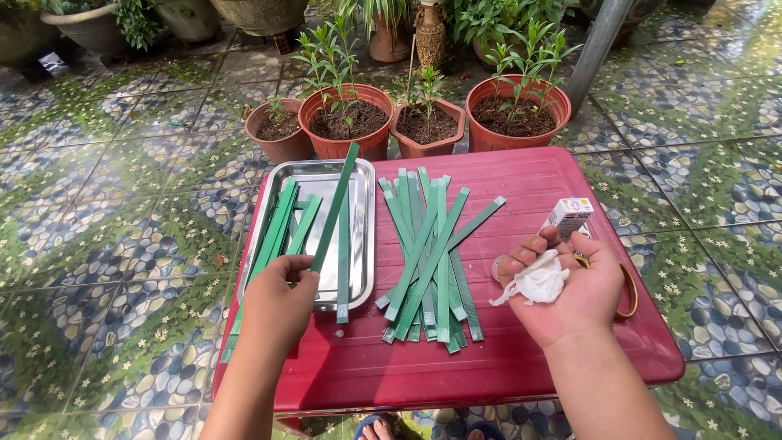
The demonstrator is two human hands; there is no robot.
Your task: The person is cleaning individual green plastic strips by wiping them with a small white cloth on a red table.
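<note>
Your left hand (277,297) pinches one long green leaf strip (332,210) slanting over the rectangular steel tray (364,236). Your right hand (570,285), palm up, cups a crumpled white cloth wad (539,283). Between them, a loose pile of green strips (428,257) lies on the red plastic bench (529,358).

- My left hand (277,297) covers the lower end of the long green strip (334,208) it grips, and part of the steel tray's (362,244) near-left corner.
- My right hand (570,285) hides most of a brown ring (630,289) by the red table's (489,367) right edge.
- The table's near edge cuts off my feet.
- Print on the small white box (568,216) is too small to tell.
</note>
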